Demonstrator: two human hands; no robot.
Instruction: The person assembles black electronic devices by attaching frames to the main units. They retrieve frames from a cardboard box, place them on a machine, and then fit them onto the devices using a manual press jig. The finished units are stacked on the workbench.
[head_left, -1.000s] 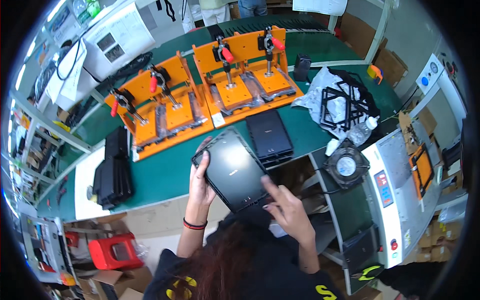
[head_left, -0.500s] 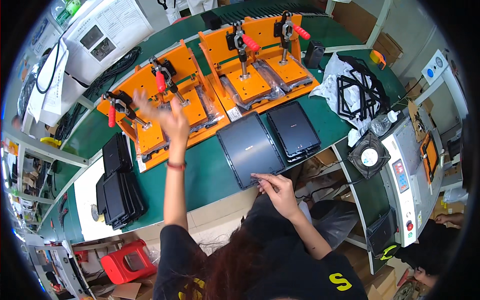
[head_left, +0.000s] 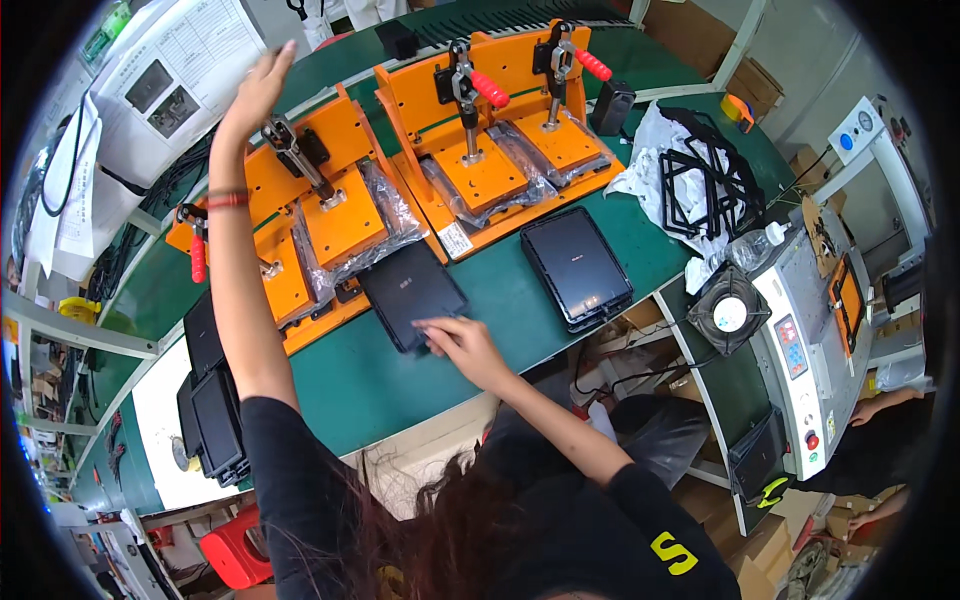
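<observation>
My left hand [head_left: 258, 95] is raised above the left orange fixture [head_left: 355, 220], beside a toggle clamp [head_left: 297, 158]. Its fingers stretch upward. That clamp's red handle is out of sight, perhaps behind the hand. My right hand [head_left: 465, 350] pinches the near edge of a flat black rectangular panel [head_left: 412, 290]. The panel's far edge reaches the front of the left fixture. A stack of similar black panels [head_left: 577, 265] lies to the right, and another pile [head_left: 215, 425] sits at the left, partly behind my left arm.
A second orange fixture [head_left: 485, 185] with two red-handled clamps stands to the right. Black frames [head_left: 700, 190] rest on white cloth. A fan [head_left: 728, 312] and a machine with buttons [head_left: 800, 350] are at the right. Papers [head_left: 190, 80] hang at the back left.
My left hand has risen up and left, and the clamp's red handle has gone from sight. The right hand has carried the panel left from beside the stack toward the left fixture.
</observation>
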